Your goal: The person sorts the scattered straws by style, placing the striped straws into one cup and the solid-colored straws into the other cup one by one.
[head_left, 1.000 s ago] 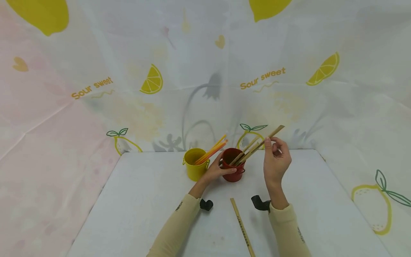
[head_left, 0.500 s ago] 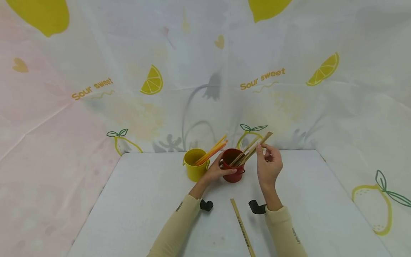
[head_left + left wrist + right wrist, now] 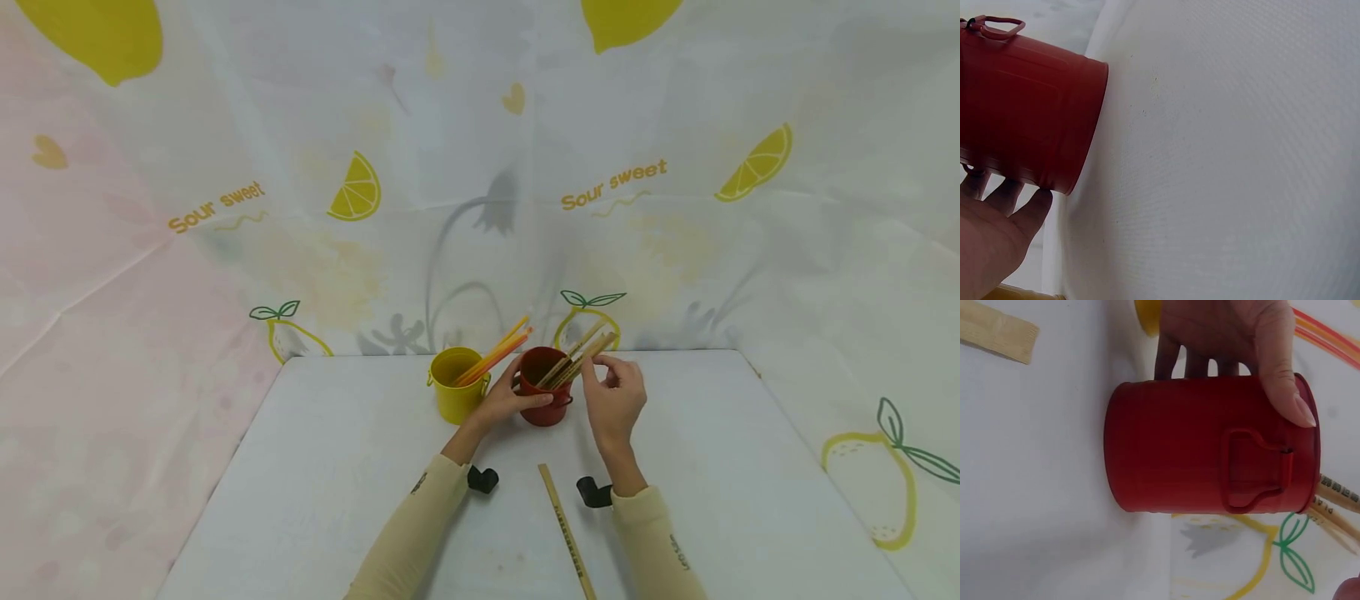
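Note:
A small red metal bucket (image 3: 543, 412) stands on the white table, several paper-wrapped straws (image 3: 576, 354) leaning out of its mouth to the right. My left hand (image 3: 504, 403) grips it from the left side, the thumb across the wall just under the rim (image 3: 1285, 394) in the right wrist view and the other fingers behind. At the bucket's right, my right hand (image 3: 615, 398) pinches one wrapped straw (image 3: 604, 340) near its upper end; the lower end is inside the bucket. Only a fingertip of this hand shows in the right wrist view.
Left of the red bucket stands a yellow bucket (image 3: 453, 408) holding several orange and yellow straws (image 3: 495, 357). Another wrapped straw (image 3: 564, 525) lies on the table (image 3: 322, 483) between the forearms. A lemon-print cloth (image 3: 465, 275) rises behind the table.
My right hand has moved down and left, sliding the wrapped straw deeper into the red bucket. My left hand and both buckets have stayed in place.

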The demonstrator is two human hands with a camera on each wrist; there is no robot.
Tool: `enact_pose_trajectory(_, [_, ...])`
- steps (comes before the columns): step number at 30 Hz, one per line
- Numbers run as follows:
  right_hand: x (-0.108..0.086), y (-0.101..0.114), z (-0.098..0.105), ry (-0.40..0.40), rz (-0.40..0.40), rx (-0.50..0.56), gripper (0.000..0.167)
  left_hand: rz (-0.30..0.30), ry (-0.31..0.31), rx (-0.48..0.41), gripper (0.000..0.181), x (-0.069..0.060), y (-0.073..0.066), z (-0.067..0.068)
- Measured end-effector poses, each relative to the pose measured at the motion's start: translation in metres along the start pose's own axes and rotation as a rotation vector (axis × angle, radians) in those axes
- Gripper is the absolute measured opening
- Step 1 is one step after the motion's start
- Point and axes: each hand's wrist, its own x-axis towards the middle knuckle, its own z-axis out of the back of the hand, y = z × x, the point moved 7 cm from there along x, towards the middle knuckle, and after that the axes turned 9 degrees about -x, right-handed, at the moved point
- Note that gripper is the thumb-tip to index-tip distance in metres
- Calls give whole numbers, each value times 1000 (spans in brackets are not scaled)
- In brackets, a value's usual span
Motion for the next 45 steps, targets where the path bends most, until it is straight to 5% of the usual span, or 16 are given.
enact_pose_trajectory(13, [-6, -10, -10, 133, -109, -105, 14, 5, 7, -3, 83, -1, 0, -1])
enact_pose_trajectory(24, [-1, -17, -15, 204, -129, -207, 18, 51, 8, -10, 85, -1, 1, -2])
enact_pose_trajectory(35, [-9, -20, -15, 318, -109, -287, 22, 19, -8, 7, 85, -2, -1, 0])
enact_pose_trajectory(45, [-24, -14, -14, 510, -121, -261, 19, -15, -1, 20, 83, 1, -2, 1])
